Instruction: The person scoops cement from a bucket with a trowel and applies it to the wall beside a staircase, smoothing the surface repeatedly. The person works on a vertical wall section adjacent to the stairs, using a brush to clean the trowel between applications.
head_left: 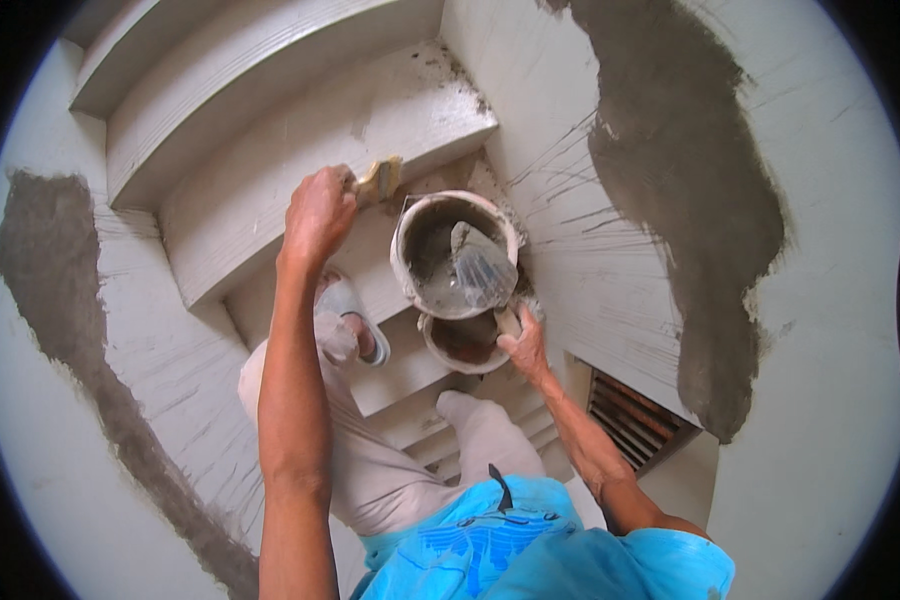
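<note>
My left hand [320,212] is closed round a paintbrush [378,183] with pale bristles, held out beside a stair riser. Just right of it stands a white bucket [401,262], its inside smeared with grey mortar [429,252]. My right hand [525,346] grips the handle of a trowel [483,270]. The trowel's wide, mortar-smeared blade lies over the bucket's mouth. Directly below, nearer me, sits a second container [439,349] with brownish-grey residue inside; its near right side is close to my right hand.
Curved pale stairs [300,140] rise to the far left. Grey wet-looking plaster patches cover the right wall [690,190] and the left wall [55,260]. My sandalled foot [355,320] is on a step. A slatted vent [635,415] lies at lower right.
</note>
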